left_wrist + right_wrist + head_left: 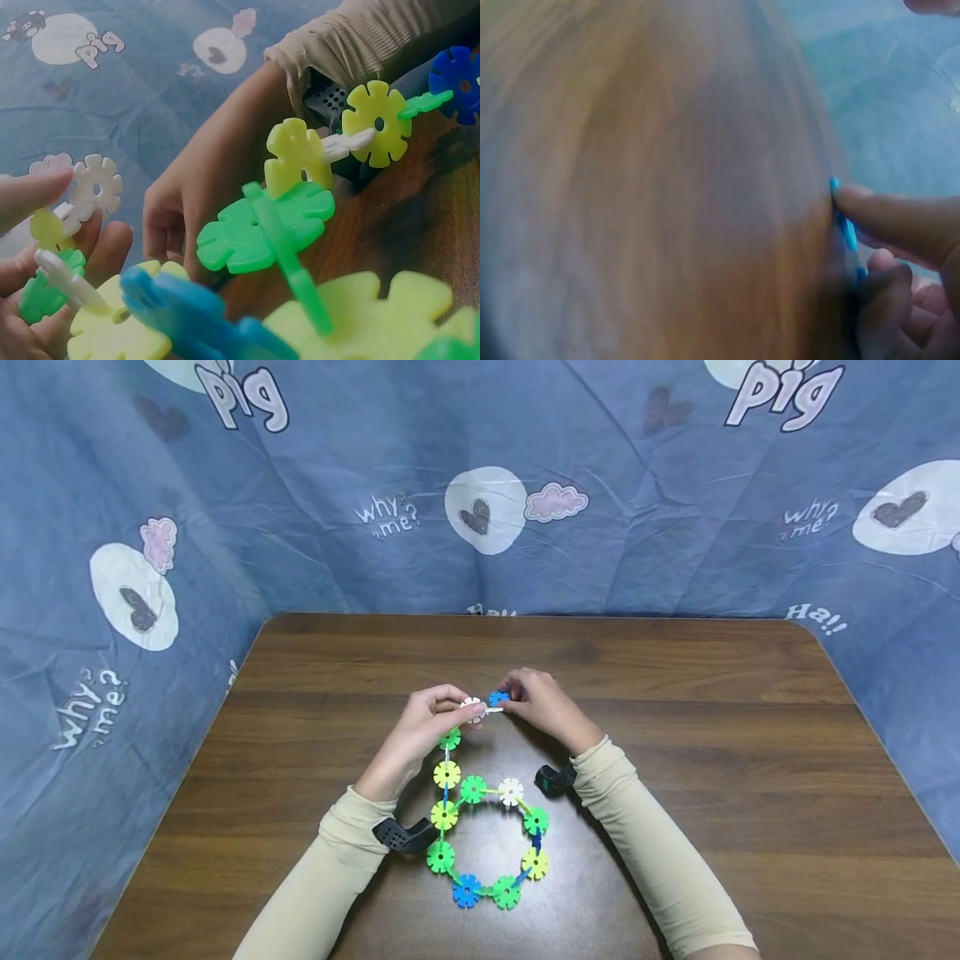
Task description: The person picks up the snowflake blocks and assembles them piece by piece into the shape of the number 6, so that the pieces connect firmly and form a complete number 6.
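My left hand pinches a white notched flower-shaped disc between thumb and fingers. From this disc a small white piece points toward my right hand. A blue flower disc is pinched between the right thumb and fingers; the right wrist view shows only the thin edge of a blue disc there. Below the left hand, a green disc and a yellow disc form a line running down to a ring of linked discs. Whether the blue disc touches the white piece I cannot tell.
The ring, with a green disc, a blue disc, a white disc and several others, lies on the wooden table between the forearms. A blue printed cloth hangs behind the table's far edge.
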The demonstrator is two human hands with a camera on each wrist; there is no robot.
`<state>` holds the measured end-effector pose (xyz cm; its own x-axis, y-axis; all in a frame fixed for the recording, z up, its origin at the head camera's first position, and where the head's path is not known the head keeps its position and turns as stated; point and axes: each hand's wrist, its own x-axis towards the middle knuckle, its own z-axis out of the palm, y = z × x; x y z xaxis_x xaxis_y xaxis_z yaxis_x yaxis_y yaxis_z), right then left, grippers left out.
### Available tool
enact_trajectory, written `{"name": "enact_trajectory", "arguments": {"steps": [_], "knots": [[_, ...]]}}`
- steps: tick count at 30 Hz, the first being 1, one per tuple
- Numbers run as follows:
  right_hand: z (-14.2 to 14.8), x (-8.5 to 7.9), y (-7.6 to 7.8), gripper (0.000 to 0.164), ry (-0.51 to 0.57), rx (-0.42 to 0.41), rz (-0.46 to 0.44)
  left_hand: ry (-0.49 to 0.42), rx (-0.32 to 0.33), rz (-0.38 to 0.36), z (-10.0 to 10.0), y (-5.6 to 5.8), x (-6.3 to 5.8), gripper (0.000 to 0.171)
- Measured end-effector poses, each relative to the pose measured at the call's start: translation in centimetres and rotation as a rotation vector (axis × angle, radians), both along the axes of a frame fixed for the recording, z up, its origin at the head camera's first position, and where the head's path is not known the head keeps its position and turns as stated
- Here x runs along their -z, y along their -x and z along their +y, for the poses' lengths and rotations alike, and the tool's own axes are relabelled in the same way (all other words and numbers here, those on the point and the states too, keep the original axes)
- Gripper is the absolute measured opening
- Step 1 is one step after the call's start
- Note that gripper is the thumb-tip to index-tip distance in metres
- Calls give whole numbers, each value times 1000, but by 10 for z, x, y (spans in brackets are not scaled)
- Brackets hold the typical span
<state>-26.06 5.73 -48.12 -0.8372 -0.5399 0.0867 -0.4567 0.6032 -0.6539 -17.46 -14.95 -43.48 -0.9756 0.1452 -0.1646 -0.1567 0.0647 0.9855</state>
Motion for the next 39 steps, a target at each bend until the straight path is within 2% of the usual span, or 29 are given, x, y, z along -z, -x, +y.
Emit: {"name": "enact_trajectory", "arguments": {"steps": [3, 6, 12, 16, 22, 31, 39], "knots": [[5, -1, -4, 24, 59, 11, -88, 10, -2, -9, 0, 0, 1, 9], [12, -2, -11, 26, 170, 20, -214, 22, 0, -13, 0, -1, 0, 11], [28, -11, -23, 19, 409, 42, -469, 47, 1, -15, 0, -1, -3, 13], [36, -21, -31, 19, 554, 63, -569, 42, -1, -12, -1, -1, -4, 15], [35, -34, -41, 18, 664, 94, -630, 8, -16, -3, -1, -2, -2, 17], [31, -42, -47, 16, 661, 119, -653, -25, -28, 7, 0, -1, 0, 14], [32, -44, -48, 14, 655, 101, -647, -31, -22, 15, 3, -1, -1, 15]]}}
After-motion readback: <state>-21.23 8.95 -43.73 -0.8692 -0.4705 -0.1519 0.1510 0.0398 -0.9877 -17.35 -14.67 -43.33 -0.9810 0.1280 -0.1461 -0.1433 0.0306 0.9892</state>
